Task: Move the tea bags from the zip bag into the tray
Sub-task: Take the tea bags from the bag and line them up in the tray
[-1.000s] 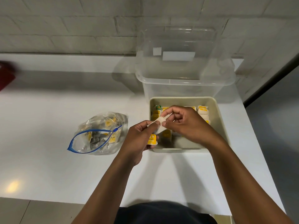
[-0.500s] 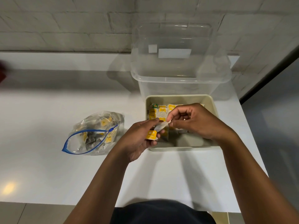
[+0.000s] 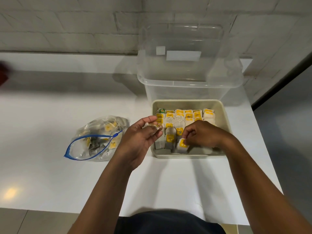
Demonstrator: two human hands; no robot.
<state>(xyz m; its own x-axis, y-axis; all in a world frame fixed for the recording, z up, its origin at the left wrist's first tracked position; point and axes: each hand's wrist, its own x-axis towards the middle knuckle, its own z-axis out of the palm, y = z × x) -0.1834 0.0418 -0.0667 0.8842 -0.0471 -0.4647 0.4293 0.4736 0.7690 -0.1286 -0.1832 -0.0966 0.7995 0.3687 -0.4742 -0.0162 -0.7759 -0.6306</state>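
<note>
Head view: tray [image 3: 225, 115] on the desk [image 3: 50, 166] holds rows of tea bags [image 3: 185, 115]; right hand [image 3: 202, 135] pinches one tea bag [image 3: 182, 146] there. Left hand [image 3: 143, 139] seemingly pinches another. Zip bag [image 3: 99, 139] lies open, part full.

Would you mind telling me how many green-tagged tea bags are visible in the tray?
1. The green-tagged tea bag sits in the far-left corner of the tray; every other visible tag is yellow. The right hand may hide more.
</note>
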